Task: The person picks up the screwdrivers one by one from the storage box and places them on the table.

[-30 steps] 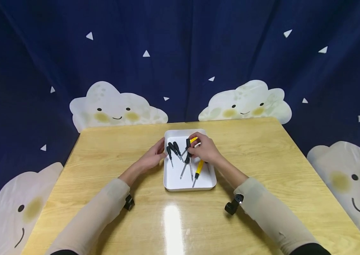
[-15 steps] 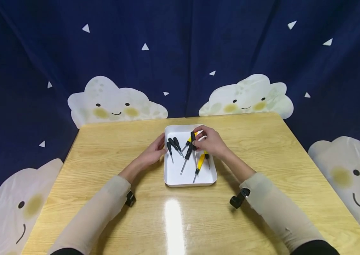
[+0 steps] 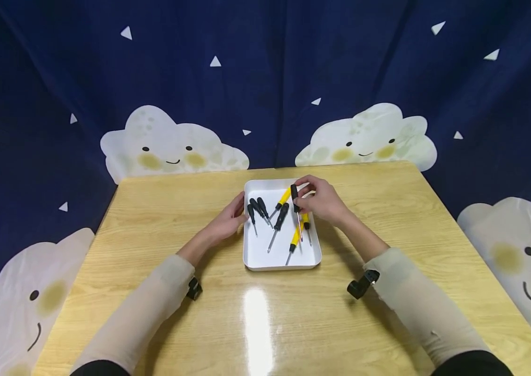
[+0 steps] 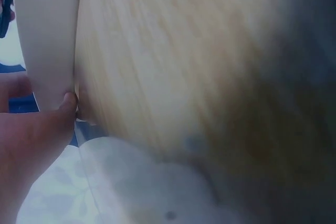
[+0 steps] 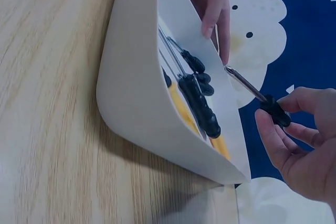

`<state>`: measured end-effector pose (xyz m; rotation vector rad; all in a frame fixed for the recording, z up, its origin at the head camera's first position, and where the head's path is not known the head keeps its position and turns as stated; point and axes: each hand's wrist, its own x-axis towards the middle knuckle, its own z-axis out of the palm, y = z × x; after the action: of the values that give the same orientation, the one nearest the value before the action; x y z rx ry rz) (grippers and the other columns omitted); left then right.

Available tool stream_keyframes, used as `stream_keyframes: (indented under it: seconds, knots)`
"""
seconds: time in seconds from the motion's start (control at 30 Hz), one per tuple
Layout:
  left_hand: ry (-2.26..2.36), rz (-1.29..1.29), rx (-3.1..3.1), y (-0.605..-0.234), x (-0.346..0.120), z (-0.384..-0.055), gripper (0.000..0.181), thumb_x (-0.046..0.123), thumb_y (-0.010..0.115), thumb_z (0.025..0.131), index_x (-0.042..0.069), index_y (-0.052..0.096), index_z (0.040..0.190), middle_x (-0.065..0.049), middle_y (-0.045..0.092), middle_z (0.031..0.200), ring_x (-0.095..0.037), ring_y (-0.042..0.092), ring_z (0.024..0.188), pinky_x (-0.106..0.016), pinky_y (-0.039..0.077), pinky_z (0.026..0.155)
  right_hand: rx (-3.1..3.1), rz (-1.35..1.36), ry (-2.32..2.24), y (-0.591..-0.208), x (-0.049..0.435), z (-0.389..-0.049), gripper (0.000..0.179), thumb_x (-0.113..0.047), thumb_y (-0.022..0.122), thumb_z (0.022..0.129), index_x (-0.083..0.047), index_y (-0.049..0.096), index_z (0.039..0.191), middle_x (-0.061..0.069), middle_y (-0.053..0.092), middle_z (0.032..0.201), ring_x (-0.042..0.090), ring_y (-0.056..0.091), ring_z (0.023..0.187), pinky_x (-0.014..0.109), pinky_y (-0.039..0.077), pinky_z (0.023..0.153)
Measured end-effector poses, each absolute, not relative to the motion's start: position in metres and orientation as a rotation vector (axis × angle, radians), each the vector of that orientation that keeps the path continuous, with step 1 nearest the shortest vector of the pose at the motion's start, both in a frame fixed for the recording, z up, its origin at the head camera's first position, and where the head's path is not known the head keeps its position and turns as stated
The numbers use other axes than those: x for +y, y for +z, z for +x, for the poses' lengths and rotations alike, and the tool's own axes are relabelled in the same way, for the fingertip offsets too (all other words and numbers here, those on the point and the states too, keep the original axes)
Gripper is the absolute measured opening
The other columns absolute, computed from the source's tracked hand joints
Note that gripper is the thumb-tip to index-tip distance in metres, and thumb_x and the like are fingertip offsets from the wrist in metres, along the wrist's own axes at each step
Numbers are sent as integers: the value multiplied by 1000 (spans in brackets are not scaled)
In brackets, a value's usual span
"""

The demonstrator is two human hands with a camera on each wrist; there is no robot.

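Note:
My right hand (image 3: 323, 201) pinches a black-handled screwdriver (image 3: 295, 197) by its handle, above the right side of a white tray (image 3: 255, 256). In the right wrist view this screwdriver (image 5: 273, 109) hangs clear of the others. The left hand (image 3: 224, 223) grips the tray's left wall, thumb inside the rim. The left wrist view has its fingertips (image 4: 68, 103) on the tray wall (image 4: 47, 35). Inside the tray lie a larger black screwdriver (image 3: 282, 213), three small black screwdrivers (image 3: 257, 207) at left, and yellow-and-black screwdrivers (image 3: 295, 240) at right and back.
The tray stands on a light wooden table (image 3: 176, 209), towards its far edge. Behind hangs a dark blue curtain (image 3: 265, 78) with cloud figures (image 3: 171, 146). A small black camera (image 3: 363, 283) sits at the right wrist, another camera (image 3: 193, 289) at the left.
My right hand has lifted the black screwdriver and carried it rightwards over the tray, off the one lying in the middle. The left hand has stayed at the tray's left wall.

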<state>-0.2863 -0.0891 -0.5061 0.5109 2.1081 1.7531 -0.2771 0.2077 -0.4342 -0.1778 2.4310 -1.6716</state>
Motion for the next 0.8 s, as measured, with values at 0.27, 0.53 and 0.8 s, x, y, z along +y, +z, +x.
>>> stream_keyframes:
  seconds: [0.27,0.53,0.8]
  knots:
    - [1757,535,2103,-505,-90,-286,73,-8,42,106,-3,3,168,-23,9,175,-36,11,162,-43,12,131,2442,-157,-1662,-434,222,-282,44,0,71,95,-5,59,137,21,58,111,43,70,87,54,65,80]
    - [1768,547,2107,-506,-91,-286,73,-7,42,106,-4,2,168,-24,8,175,-38,10,162,-44,10,131,2464,-112,-1639,-436,238,-285,44,-2,71,97,-3,58,139,22,59,112,41,72,89,60,62,86]
    - [1750,531,2113,-506,-90,-286,74,-5,43,107,-2,2,168,-22,8,176,-35,10,162,-42,11,131,2513,-91,-1586,-444,250,-288,45,-4,72,97,0,58,139,23,60,110,50,70,91,58,63,84]
